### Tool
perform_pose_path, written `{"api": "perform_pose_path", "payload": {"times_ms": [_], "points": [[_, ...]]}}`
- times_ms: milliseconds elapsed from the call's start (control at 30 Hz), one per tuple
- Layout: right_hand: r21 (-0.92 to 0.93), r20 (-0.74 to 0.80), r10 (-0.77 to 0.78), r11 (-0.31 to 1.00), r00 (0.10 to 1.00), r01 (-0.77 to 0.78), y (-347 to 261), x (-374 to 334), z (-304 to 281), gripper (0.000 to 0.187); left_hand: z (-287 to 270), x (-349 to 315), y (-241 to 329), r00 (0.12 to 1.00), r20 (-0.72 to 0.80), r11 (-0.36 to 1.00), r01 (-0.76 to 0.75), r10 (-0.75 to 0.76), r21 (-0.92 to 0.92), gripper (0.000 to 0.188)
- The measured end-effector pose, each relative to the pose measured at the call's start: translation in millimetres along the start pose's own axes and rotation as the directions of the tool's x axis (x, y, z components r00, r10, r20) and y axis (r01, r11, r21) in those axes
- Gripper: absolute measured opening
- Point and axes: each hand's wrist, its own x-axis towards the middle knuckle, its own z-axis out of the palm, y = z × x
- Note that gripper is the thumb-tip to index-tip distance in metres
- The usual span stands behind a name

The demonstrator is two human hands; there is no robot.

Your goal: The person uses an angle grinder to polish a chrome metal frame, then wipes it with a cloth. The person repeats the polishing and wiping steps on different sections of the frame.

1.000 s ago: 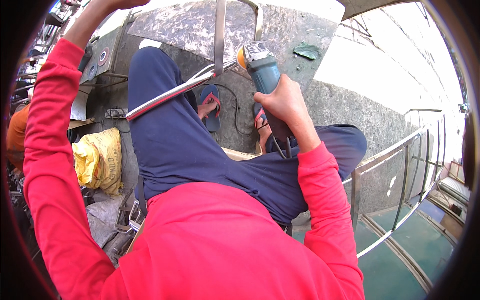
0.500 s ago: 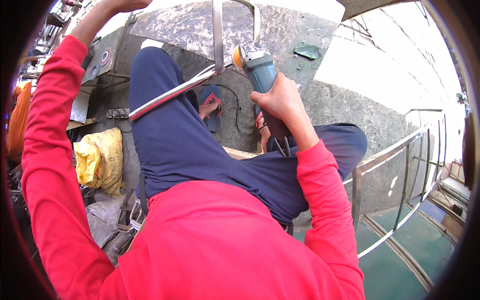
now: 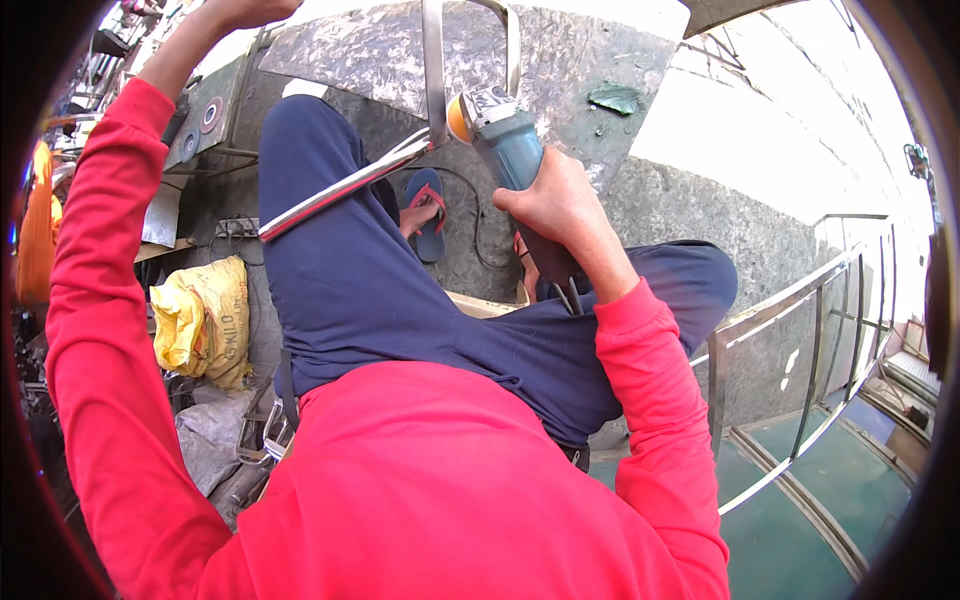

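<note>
My right hand [image 3: 555, 205] is wrapped round the body of a teal and black angle grinder [image 3: 507, 150]. The grinder's orange disc [image 3: 458, 118] is at the upright of a bent metal tube frame [image 3: 436, 70], close to the corner where the tubes meet; whether they touch I cannot make out. One arm of that frame, a shiny flat-sided tube [image 3: 340, 190], lies across my left thigh. At the upper left, the top edge of the picture cuts off my left hand [image 3: 245, 10], so its fingers do not show.
A yellow sack [image 3: 215, 315] stands on the floor at left, near a low table [image 3: 225, 100] bearing round discs [image 3: 211, 114]. Metal railing-like frames [image 3: 715, 390] stand at right. A crumpled green piece [image 3: 614, 98] lies ahead, and a dark cord [image 3: 478, 215] runs between my feet.
The grinder and my right hand have shifted slightly left and up, bringing the disc nearer the frame's upright. The tube frame has hardly moved.
</note>
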Motion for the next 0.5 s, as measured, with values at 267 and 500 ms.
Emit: {"api": "perform_pose_path", "payload": {"times_ms": [267,500], "points": [[0.029,-0.013,-0.025,0.999,1.0,0.025,-1,0,1,0.052,-2,-3,6,0.998,-0.041,0.999,-0.051,0.052,0.016,0.016],[0.011,0.096,0.012,1.0,0.995,-0.013,-2,3,-7,0.05,-16,-3,24,0.996,0.029,0.99,0.074,-0.078,0.123,0.021]]}}
